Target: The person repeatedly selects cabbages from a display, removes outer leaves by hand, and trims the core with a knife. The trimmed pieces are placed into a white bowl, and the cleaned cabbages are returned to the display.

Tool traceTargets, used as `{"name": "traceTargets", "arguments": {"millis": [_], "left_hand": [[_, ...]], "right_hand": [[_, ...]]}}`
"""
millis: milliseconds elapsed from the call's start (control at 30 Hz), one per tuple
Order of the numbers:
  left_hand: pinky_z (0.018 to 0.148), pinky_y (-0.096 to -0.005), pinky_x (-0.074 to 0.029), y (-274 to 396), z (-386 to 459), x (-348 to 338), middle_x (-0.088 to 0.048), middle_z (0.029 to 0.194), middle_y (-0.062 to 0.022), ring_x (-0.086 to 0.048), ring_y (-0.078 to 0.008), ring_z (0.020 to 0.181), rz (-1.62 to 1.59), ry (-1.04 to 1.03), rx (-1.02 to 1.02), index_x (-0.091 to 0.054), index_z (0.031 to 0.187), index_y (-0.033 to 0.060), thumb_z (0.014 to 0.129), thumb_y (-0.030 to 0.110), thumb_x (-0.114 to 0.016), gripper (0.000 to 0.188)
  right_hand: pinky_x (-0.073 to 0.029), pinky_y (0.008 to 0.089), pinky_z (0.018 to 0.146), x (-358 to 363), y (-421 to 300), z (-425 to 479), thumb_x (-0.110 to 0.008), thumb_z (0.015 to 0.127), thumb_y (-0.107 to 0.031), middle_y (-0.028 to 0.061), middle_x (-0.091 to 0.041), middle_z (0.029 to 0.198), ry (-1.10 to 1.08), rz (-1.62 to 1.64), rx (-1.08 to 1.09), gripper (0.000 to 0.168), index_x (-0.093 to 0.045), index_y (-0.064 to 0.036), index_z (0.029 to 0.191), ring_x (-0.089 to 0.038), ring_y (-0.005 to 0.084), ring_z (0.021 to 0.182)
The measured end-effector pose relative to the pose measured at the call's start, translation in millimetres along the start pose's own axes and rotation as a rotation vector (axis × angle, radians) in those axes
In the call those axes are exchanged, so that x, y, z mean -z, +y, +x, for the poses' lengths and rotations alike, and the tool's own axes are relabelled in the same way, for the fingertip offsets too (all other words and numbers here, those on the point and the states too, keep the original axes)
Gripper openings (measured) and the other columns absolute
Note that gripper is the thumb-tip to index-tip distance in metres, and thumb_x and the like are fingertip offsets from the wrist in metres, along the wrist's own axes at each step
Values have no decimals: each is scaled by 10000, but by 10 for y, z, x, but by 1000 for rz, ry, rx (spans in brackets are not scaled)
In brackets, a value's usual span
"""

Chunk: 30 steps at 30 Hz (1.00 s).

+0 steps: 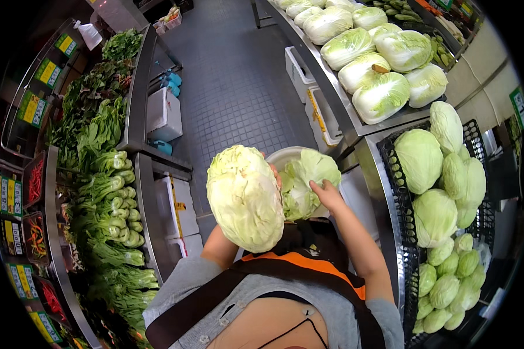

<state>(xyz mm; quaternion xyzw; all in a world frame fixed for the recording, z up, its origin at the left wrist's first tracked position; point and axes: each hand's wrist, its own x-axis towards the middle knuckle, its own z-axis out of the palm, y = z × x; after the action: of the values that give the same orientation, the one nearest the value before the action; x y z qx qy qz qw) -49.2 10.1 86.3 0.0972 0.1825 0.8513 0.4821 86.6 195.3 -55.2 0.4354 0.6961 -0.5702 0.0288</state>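
Note:
A large pale napa cabbage (244, 198) rests in my left hand (274, 172), whose fingers show behind its right side; the rest of that hand is hidden. To its right, my right hand (327, 194) has its thumb and fingers on a loose light green cabbage leaf (316, 168). That leaf lies over a round whitish bin (284, 153), which holds more loose leaves (294, 196) in front of my body.
Napa cabbages (382, 94) are piled on the metal counter at upper right. A black crate (388, 161) of round cabbages (419, 161) stands at right. Leafy greens (100, 126) fill the left shelf. White foam boxes (163, 113) sit beneath the counters.

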Motion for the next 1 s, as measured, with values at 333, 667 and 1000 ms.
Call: {"name": "traceTargets", "arguments": {"millis": [333,667,1000], "left_hand": [[847,-455,-440,-36,340,-147,-507,1145,-211,-488,-354,1049,-74,-165,118,-466,1240,62,874,552,-406,615],[966,-472,-400,-85,823,-47,-471,1274,-178,-478,-318,1149,-103,-38,440,-391,1296,-4,783,737,-352,903],[1010,-506,-337,-514,217,1036,-413,1344,-159,-409,-344,1218,-412,194,628,-354,1344,26,771,762,-350,933]], "right_hand": [[-287,389,1054,-120,-926,-1164,-711,734,-467,119,-145,1474,-905,1060,128,1101,46,-108,1449,-201,269,1350],[-256,327,1049,-77,-975,-1119,-819,633,-119,158,-248,1424,-84,759,414,1155,3,-31,1440,-288,232,1291],[-404,342,950,51,-163,-1164,-709,792,-291,207,-473,1261,-94,466,92,752,-308,1,1358,-471,259,1159]]}}
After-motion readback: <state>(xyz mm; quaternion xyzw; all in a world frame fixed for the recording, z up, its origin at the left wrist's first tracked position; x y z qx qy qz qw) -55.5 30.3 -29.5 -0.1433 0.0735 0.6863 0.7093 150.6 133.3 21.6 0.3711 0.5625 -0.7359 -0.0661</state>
